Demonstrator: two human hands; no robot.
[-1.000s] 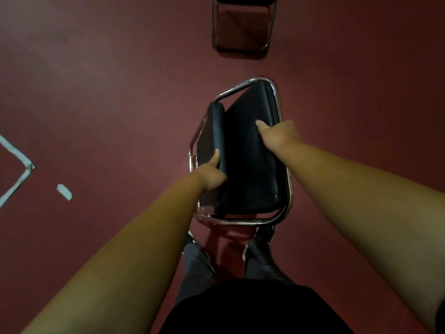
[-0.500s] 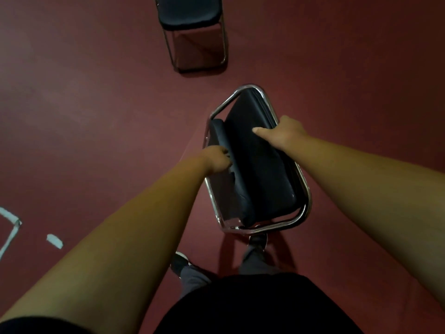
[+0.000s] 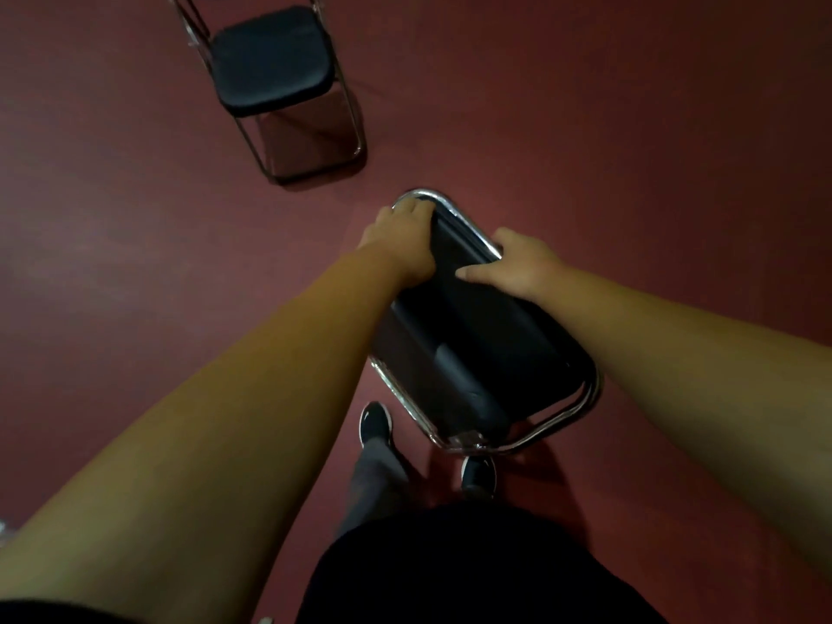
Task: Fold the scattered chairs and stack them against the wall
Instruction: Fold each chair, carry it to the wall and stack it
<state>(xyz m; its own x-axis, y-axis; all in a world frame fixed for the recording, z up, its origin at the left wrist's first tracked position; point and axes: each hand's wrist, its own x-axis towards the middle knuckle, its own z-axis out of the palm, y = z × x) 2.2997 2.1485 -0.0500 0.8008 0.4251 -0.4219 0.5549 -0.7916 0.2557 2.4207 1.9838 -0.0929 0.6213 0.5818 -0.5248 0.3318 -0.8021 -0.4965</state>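
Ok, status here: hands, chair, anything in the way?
Left hand grips folded chair at far frame end, right hand at its right rail. Unfolded chair stands ahead left, apart.

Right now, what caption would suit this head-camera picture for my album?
Left hand and right hand grip a folded chair; an open chair stands beyond.

Bare forearms (image 3: 225, 421), black top (image 3: 450, 574), grey trousers (image 3: 373, 481), black white-soled shoes (image 3: 375, 421)
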